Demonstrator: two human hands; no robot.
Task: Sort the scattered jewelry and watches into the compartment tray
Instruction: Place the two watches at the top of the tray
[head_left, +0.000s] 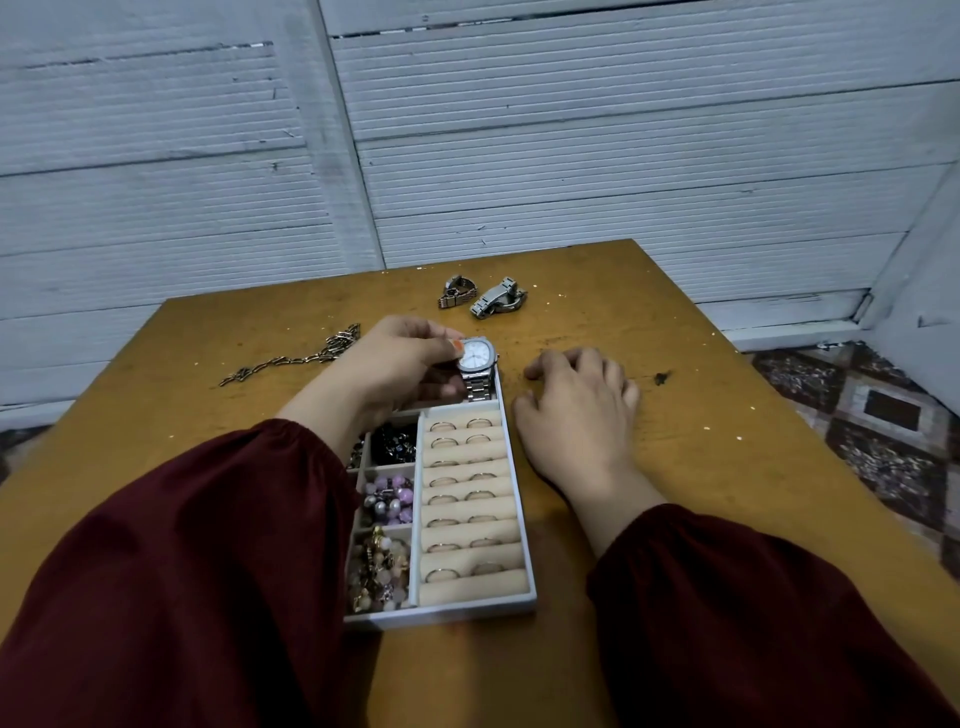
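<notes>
Likely a plain room in a home, not a shop or workshop: a small, scuffed wooden desk (701, 457) is pushed into a corner of grey ribbed wall panels (571, 156) with chipped paint, and a patterned floor covering (862, 426) shows at the right.

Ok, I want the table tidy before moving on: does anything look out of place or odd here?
Yes. A chain, a small watch and a larger watch lie loose on the table, outside the tray. A small dark scrap sits right of the right hand; what it is I cannot tell.
</notes>
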